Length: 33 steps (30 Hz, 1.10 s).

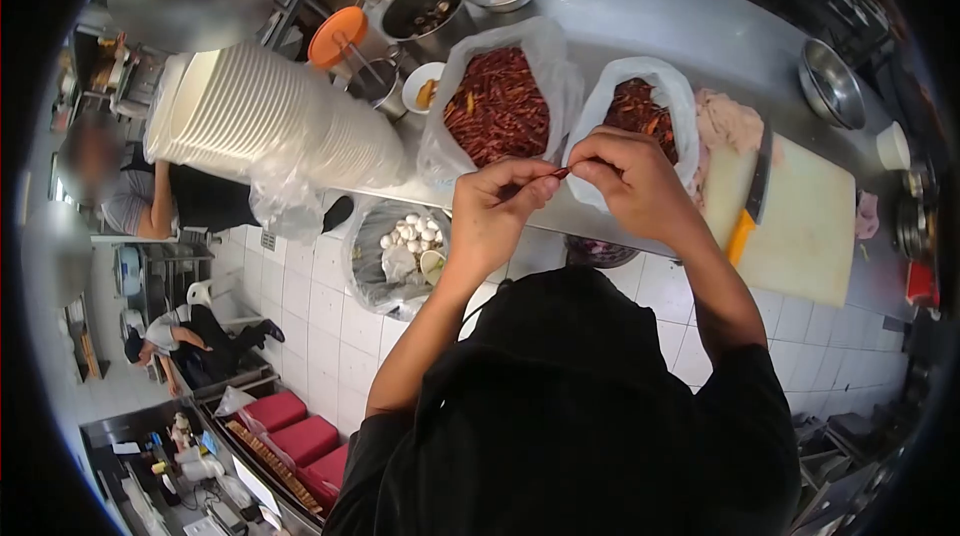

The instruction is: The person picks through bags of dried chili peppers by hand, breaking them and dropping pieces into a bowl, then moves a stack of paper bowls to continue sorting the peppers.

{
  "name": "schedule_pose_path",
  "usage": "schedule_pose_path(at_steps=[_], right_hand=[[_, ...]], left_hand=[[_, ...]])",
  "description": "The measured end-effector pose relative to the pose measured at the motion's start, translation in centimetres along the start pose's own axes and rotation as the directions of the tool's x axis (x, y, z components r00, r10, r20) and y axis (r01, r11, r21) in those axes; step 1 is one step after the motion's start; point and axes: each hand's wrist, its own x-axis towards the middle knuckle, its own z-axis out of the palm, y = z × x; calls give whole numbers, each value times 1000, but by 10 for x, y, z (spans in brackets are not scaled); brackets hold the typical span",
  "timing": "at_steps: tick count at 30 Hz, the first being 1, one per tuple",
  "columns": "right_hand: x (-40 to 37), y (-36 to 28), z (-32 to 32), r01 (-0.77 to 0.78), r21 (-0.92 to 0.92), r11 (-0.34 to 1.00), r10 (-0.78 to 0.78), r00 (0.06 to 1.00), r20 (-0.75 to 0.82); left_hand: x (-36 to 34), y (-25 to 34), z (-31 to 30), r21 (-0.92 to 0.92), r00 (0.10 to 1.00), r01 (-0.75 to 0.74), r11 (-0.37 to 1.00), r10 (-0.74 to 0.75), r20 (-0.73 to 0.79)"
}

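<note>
Between my two hands is a small dried red chili (562,173), pinched at each end by thumb and forefinger. My left hand (500,204) is closed on one end, just below a clear plastic bag (560,56) full of dried red chilies (500,101). Closed on the other end, my right hand (635,181) is in front of a smaller whitish bag (610,86). That bag holds darker red chili pieces (640,108), partly hidden by my right hand. Both bags stand open on the steel counter (640,11).
Right of the bags, a knife (757,191) with a yellow handle lies on a cutting board (800,226) beside a crumpled cloth (728,121). Stacked white containers (270,121) stand left. A plastic-lined bin (370,256) sits below. Other people are on the left side.
</note>
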Motion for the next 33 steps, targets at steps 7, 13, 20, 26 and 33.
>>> schedule_pose_path(at_steps=[7,13,20,26,33], right_hand=[[16,-36,40,-45,66,997,25,960,278],[24,-52,105,-300,259,918,85,787,612],[18,-69,207,-215,511,832,145,974,173],[-11,-12,367,36,7,999,-37,980,196],[-47,28,277,-161,-175,971,219,891,397]], left_hand=[[-35,9,-63,-60,993,63,996,-56,104],[-84,4,-134,-54,981,116,992,-106,165],[-167,-4,-243,88,973,70,994,-48,-226],[-188,18,-244,16,946,-262,965,260,-195],[-131,5,-189,-2,977,-124,992,122,-177]])
